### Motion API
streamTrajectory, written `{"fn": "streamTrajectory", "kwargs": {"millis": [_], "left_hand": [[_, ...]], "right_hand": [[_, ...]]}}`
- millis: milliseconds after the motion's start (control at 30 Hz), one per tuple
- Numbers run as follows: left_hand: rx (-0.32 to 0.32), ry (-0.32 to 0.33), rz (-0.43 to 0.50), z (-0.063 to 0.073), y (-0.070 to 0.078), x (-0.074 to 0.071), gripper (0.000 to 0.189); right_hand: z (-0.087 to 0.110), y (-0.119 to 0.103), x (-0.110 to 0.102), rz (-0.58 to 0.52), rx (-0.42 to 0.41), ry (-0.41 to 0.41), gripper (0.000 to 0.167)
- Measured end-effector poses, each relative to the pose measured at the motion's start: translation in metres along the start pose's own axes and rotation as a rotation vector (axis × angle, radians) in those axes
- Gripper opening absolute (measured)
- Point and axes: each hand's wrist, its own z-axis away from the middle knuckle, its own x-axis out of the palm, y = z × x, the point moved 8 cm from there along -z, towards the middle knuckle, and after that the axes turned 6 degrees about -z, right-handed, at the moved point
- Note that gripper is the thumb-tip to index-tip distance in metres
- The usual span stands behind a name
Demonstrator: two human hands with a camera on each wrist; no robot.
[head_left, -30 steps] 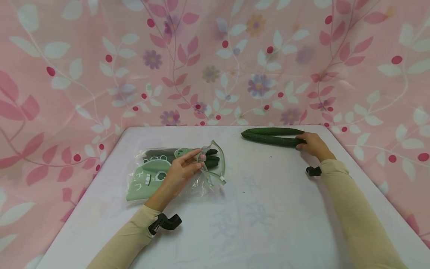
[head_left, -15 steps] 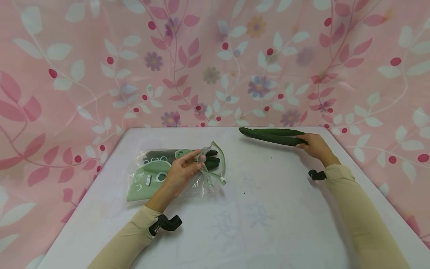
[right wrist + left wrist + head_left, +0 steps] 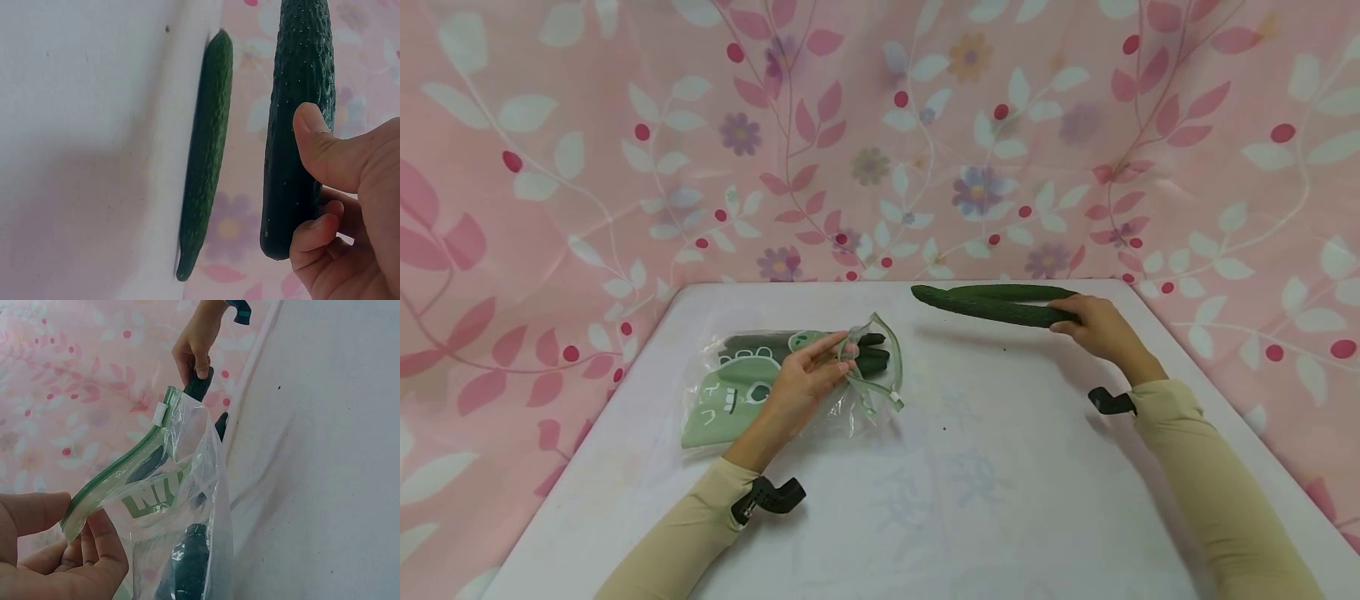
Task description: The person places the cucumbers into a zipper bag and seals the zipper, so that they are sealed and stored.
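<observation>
At left I see a zip bag (image 3: 730, 404) with dark cucumbers (image 3: 874, 364) inside, the left hand (image 3: 801, 383) pinching its rim. Rightward on the tabletop (image 3: 1022, 500) lies a loose cucumber (image 3: 209, 150), just beyond the held cucumber (image 3: 985, 307), which points left and slightly far, long axis nearly sideways, its right end in the grip of the right hand (image 3: 1105, 333).

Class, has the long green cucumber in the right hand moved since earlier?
Yes: against the white table, that cucumber has shifted left in the head view.
</observation>
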Motion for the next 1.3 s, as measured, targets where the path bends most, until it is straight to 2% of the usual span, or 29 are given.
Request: {"fn": "streamTrajectory", "kwargs": {"millis": [200, 400, 533, 867, 1300], "left_hand": [[0.000, 0.002, -0.005, 0.000, 0.000, 0.000, 0.057], [-0.004, 0.004, -0.006, 0.001, 0.000, 0.001, 0.058], [-0.010, 0.002, 0.002, 0.001, -0.002, 0.001, 0.057], [0.006, 0.003, -0.013, 0.001, 0.002, 0.001, 0.057], [-0.009, 0.004, -0.002, 0.000, 0.001, 0.000, 0.057]], "right_hand": [[0.007, -0.019, 0.002, -0.019, -0.084, 0.032, 0.036], [0.013, -0.029, 0.006, -0.038, -0.102, 0.046, 0.034], [0.014, -0.034, 0.010, -0.054, -0.095, 0.012, 0.034], [0.015, -0.058, 0.014, -0.037, -0.161, -0.006, 0.036], [0.012, -0.075, 0.034, -0.041, -0.188, -0.071, 0.036]]}}
